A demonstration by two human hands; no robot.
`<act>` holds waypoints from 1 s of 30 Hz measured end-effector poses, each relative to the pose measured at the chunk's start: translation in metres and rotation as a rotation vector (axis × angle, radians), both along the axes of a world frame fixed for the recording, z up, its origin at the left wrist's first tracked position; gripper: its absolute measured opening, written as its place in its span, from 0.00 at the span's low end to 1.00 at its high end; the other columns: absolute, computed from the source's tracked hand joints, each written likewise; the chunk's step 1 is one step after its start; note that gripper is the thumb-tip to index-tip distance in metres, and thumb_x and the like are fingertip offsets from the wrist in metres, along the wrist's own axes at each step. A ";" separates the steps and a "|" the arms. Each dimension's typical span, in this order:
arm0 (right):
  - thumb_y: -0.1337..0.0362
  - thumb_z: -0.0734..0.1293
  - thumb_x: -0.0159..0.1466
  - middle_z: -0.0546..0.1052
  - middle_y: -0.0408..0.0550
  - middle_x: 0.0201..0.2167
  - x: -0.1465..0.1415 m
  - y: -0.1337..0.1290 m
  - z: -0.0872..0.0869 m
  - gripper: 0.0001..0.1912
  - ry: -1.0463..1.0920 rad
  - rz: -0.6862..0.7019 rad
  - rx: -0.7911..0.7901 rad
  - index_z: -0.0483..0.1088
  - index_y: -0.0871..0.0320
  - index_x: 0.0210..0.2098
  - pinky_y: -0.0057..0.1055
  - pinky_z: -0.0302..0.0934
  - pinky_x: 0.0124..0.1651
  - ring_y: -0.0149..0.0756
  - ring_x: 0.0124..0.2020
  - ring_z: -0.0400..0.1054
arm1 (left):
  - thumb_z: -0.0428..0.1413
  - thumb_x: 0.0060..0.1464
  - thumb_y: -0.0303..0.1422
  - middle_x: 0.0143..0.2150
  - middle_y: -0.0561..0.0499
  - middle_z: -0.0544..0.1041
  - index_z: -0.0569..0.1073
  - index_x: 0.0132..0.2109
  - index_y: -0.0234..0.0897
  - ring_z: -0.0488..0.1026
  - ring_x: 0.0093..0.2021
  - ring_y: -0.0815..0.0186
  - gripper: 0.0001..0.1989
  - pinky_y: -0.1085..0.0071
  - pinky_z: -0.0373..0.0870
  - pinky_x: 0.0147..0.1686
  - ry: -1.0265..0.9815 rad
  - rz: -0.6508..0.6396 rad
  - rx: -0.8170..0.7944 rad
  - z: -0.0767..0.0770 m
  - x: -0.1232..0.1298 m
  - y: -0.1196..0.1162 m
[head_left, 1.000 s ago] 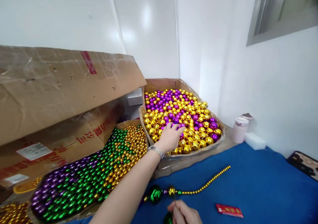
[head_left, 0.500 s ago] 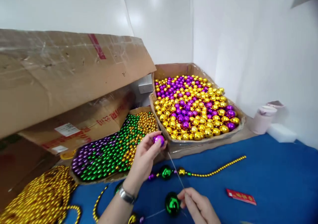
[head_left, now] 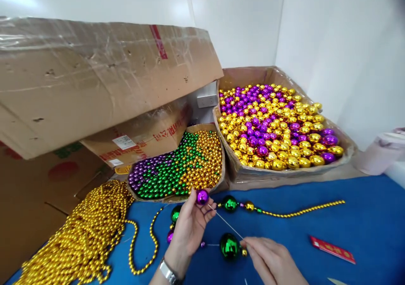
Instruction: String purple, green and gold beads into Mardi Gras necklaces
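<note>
My left hand [head_left: 191, 224], with a watch at its wrist, holds a shiny purple bead [head_left: 202, 197] between thumb and fingers. A thin pale string [head_left: 225, 220] runs from beside that bead to my right hand [head_left: 274, 257], whose thumb and finger pinch it. Whether the string passes into the bead I cannot tell. Near my right fingertips, a large green bead [head_left: 229, 246] lies on the blue cloth [head_left: 291, 238] with a small gold bead [head_left: 244, 252] beside it. Behind my hands is a strung row with another green bead [head_left: 229, 203] and a gold chain of beads [head_left: 303, 211].
A cardboard box of gold and purple beads [head_left: 284, 172] stands at the back right. Left of it is a box of smaller green, purple and gold beads [head_left: 167, 199], under cardboard flaps [head_left: 126, 78]. Gold bead strands [head_left: 79, 234] pile at left. A red packet [head_left: 332, 249] lies right.
The view has turned leftward. My left hand has lowered the purple bead away from the boxes, closer to my right hand. The string's far end now reaches the left fingers beside the bead.
</note>
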State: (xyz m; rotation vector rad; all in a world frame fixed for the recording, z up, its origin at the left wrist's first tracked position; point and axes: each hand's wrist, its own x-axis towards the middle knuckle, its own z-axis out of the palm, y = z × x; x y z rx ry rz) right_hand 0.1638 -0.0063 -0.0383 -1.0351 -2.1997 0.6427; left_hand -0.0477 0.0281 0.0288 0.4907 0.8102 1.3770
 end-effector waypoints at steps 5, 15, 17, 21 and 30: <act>0.66 0.54 0.67 0.78 0.48 0.35 -0.001 -0.001 -0.001 0.14 -0.021 -0.005 0.010 0.70 0.54 0.42 0.31 0.68 0.41 0.37 0.35 0.74 | 0.49 0.59 0.40 0.30 0.47 0.73 0.73 0.41 0.29 0.71 0.31 0.66 0.16 0.70 0.71 0.34 -0.021 -0.021 0.013 -0.001 -0.002 -0.004; 0.61 0.54 0.68 0.78 0.46 0.27 -0.005 -0.002 0.007 0.16 0.009 -0.024 0.114 0.71 0.54 0.36 0.24 0.67 0.37 0.34 0.29 0.74 | 0.51 0.57 0.42 0.32 0.47 0.72 0.74 0.44 0.31 0.71 0.34 0.64 0.17 0.70 0.70 0.33 0.198 0.010 0.073 -0.004 0.003 -0.013; 0.63 0.54 0.68 0.78 0.47 0.27 -0.006 -0.002 0.004 0.15 -0.006 -0.028 0.113 0.71 0.54 0.37 0.25 0.67 0.37 0.34 0.29 0.74 | 0.54 0.55 0.39 0.35 0.47 0.73 0.74 0.44 0.33 0.70 0.36 0.64 0.15 0.70 0.70 0.34 0.360 0.049 0.127 -0.006 0.005 -0.016; 0.66 0.53 0.66 0.78 0.49 0.28 -0.007 -0.002 0.000 0.15 -0.055 -0.041 0.136 0.71 0.56 0.38 0.29 0.68 0.39 0.37 0.32 0.75 | 0.58 0.52 0.36 0.38 0.46 0.73 0.74 0.46 0.36 0.69 0.37 0.63 0.15 0.70 0.70 0.36 0.563 0.071 0.191 -0.009 0.007 -0.021; 0.68 0.53 0.66 0.79 0.51 0.31 -0.008 0.001 -0.007 0.15 -0.140 -0.010 0.185 0.71 0.56 0.39 0.31 0.69 0.39 0.39 0.35 0.75 | 0.59 0.50 0.38 0.36 0.47 0.75 0.75 0.45 0.36 0.70 0.35 0.64 0.15 0.72 0.66 0.36 0.750 -0.082 0.217 -0.010 0.012 -0.032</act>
